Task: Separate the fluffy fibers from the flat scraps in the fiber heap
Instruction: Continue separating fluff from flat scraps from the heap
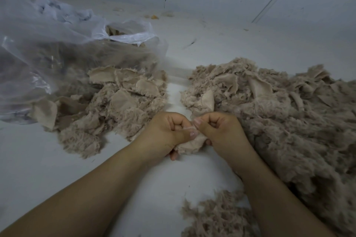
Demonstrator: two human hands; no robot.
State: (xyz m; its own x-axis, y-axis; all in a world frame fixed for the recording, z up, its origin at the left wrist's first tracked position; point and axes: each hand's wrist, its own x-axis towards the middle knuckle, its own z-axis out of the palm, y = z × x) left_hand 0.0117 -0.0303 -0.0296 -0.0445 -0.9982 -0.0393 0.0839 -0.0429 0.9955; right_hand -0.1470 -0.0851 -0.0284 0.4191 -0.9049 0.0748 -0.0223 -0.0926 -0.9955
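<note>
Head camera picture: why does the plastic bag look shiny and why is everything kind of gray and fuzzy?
In the head view, the plastic bag catches white glare along its creases; the light is dim and bluish, so the floor looks gray; the fiber heap goes soft and blurry toward the right edge, and the wide lens stretches the edges.

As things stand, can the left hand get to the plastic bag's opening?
Probably not at once. The left hand and right hand both grip a beige scrap. Once it lets go, the way to the plastic bag looks open, over the low left pile.
</note>
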